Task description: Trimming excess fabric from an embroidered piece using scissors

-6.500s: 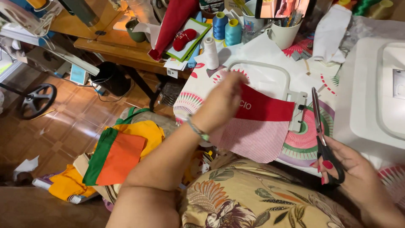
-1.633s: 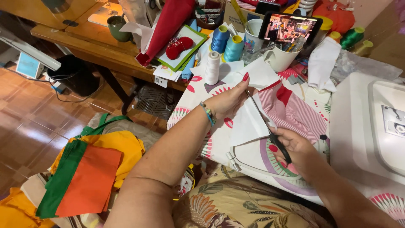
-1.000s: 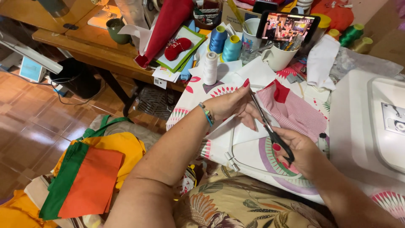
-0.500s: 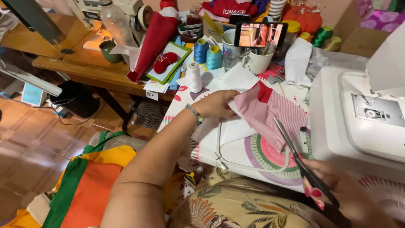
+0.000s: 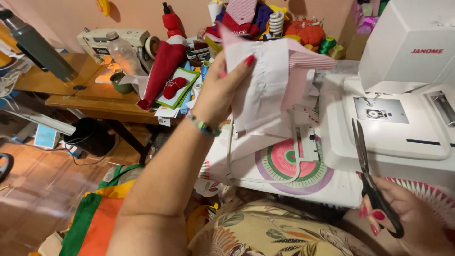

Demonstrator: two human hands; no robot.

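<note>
Left hand [image 5: 222,92] pinches the white-and-pink fabric piece [image 5: 272,85] at its nine o'clock edge, looking light and floppy, while the right hand [image 5: 403,215] grips closed black scissors [image 5: 369,180].

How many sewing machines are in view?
2: a white boxy embroidery machine at right beside the right hand with black-handled scissors; an older cream sewing machine on the wooden table, upper left. Clutter may hide others.

Beside the white sewing machine [image 5: 403,95], the held cloth [image 5: 275,90] is white with a pink-and-white striped part. The scissors [image 5: 374,189] have black handles (the nails gripping them are red). Below the machine, the mat [image 5: 294,166] shows pink, green and purple rings.
</note>
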